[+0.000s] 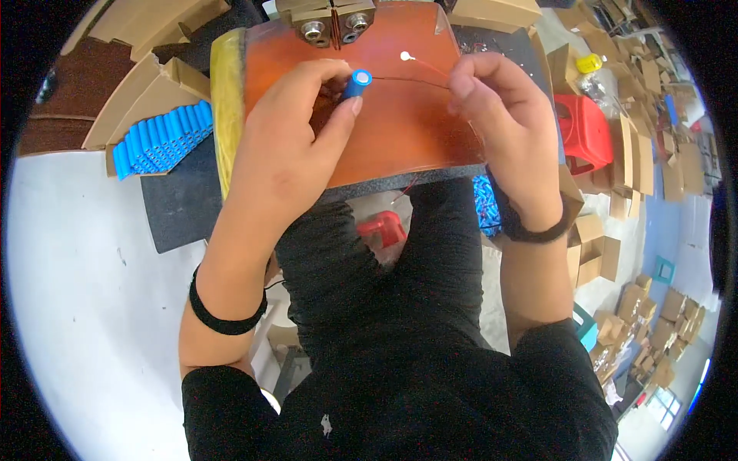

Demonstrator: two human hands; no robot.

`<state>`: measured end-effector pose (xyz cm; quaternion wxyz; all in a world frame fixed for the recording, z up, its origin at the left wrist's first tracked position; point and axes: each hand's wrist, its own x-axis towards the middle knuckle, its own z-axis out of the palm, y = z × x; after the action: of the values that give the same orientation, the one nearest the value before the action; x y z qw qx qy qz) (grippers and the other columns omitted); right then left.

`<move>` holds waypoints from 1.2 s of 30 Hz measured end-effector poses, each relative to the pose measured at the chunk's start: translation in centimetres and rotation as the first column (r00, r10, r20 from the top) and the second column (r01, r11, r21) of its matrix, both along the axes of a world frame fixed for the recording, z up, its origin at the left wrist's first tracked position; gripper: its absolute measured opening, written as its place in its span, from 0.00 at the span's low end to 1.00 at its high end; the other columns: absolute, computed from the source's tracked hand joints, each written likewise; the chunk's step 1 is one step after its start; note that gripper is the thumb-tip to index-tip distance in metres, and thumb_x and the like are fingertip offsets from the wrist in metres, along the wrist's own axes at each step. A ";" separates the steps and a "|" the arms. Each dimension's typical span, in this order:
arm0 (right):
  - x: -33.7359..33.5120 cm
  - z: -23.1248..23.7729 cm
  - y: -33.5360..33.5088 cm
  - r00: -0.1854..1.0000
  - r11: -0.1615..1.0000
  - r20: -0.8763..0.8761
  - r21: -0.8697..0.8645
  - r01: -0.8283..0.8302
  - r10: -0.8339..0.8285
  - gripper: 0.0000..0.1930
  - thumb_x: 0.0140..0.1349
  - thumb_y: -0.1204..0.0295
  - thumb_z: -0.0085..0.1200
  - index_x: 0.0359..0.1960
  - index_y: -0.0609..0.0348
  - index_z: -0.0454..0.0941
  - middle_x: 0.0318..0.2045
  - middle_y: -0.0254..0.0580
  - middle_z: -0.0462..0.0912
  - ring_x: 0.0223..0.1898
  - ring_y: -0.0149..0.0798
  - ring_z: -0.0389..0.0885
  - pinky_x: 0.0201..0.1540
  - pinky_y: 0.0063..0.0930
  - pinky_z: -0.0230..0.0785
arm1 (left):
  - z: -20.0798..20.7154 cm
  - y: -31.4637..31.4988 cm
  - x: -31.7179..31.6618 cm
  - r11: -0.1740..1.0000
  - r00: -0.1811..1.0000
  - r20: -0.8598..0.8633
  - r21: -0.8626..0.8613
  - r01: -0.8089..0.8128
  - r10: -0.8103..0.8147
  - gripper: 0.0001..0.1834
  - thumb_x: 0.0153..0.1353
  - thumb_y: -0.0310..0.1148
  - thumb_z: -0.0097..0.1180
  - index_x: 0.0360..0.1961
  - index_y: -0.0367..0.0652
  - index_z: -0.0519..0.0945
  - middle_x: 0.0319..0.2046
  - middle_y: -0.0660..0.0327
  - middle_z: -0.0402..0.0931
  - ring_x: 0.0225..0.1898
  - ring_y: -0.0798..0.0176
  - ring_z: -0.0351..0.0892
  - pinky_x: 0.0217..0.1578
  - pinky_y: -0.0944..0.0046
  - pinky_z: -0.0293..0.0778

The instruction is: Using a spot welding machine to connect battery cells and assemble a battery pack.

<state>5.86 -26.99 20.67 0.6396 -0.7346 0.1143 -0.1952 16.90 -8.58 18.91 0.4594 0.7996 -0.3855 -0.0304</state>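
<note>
My left hand is closed around a blue cylindrical battery cell, its pale round end facing up between thumb and fingers. My right hand pinches thin wires over the right part of the brown mat. A dark wire runs from that pinch across to the cell; whether it is fixed there is hidden. A red wire also leads out of my right fingers and ends in a small white disc. Just beyond my left hand stands a metal fixture with two bolts and upright copper-coloured prongs.
Stacked blue cells fill an open cardboard box at the left. More blue cells lie below the mat's right edge. A red plastic stool stands at the right, with cardboard boxes near it. Yellow wrap edges the mat.
</note>
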 end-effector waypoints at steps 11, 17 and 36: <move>1.2 -1.1 -0.2 0.993 0.992 -0.028 0.054 -0.117 0.119 0.08 0.64 0.70 0.52 0.34 0.64 0.76 0.26 0.24 0.73 0.28 0.19 0.68 0.32 0.15 0.62 | -0.1 -0.1 0.5 0.995 0.984 0.178 -0.090 0.031 -0.015 0.12 0.59 0.29 0.59 0.44 0.38 0.79 0.38 0.54 0.78 0.39 0.57 0.79 0.39 0.64 0.73; 1.0 -1.1 -0.3 0.994 0.988 0.028 0.114 -0.104 0.102 0.08 0.64 0.71 0.53 0.35 0.64 0.76 0.27 0.29 0.76 0.29 0.22 0.71 0.34 0.16 0.64 | 0.1 0.1 0.3 0.997 0.991 0.129 -0.070 -0.023 0.032 0.13 0.60 0.29 0.59 0.46 0.40 0.79 0.39 0.55 0.80 0.39 0.60 0.80 0.39 0.66 0.73; -0.2 -4.4 -2.2 0.957 0.997 0.284 0.055 0.046 -0.060 0.08 0.67 0.75 0.51 0.43 0.66 0.74 0.33 0.37 0.78 0.37 0.30 0.75 0.44 0.22 0.66 | -0.1 -0.5 1.6 0.996 0.967 -0.244 -0.027 -0.086 0.077 0.17 0.60 0.31 0.60 0.48 0.34 0.79 0.43 0.59 0.82 0.43 0.71 0.79 0.49 0.71 0.70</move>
<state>5.63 -29.19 16.32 0.6613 -0.6800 0.0450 -0.3133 18.47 -9.05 18.82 0.5188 0.7964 -0.2937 -0.1020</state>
